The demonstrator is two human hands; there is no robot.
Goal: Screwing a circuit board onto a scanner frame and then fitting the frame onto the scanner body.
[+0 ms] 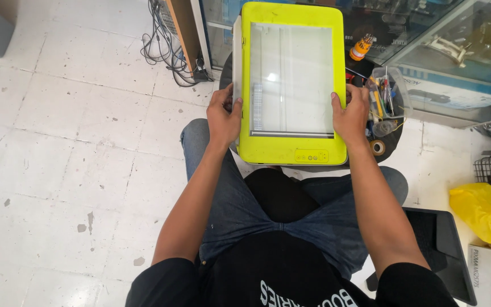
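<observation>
Centrally: yellow-framed flatbed scanner unit [291,85], glass up, resting on a small dark round table [390,142] before the seated person's knees. Left hand [224,116] and right hand [350,116] clasp opposite edges, fingers wrapped, steadying it level. Clear tool cup [387,94] just beside.

There is only one view, from a camera on the person's head. It looks almost straight down over the chest and the lap to the white tiled floor [58,142]. It is near: both forearms run from the lower edge up to the middle of the frame. The glass cabinets [444,51] fill the upper right.
</observation>
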